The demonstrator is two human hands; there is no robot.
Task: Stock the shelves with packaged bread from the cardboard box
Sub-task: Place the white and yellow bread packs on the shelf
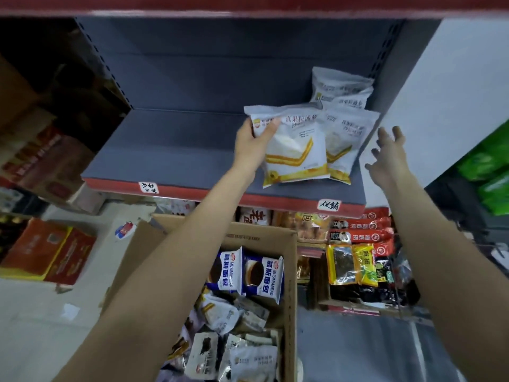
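My left hand (252, 144) grips the top left corner of a white and yellow bread packet (294, 144), held over the right part of the grey shelf (165, 155). Two more white packets stand on that shelf, one (348, 142) just right of the held packet and one (341, 88) leaning at the back. My right hand (387, 155) hovers to the right of them, fingers spread, holding nothing. Below, the open cardboard box (290, 271) holds several bread packets, among them two blue and white ones (248, 271).
A red shelf edge (220, 195) with two handwritten labels runs below the packets. Snack bags (358, 257) fill the lower shelf at right. Red and orange cartons (46, 252) sit on the floor at left. A white wall panel (454, 92) stands at right.
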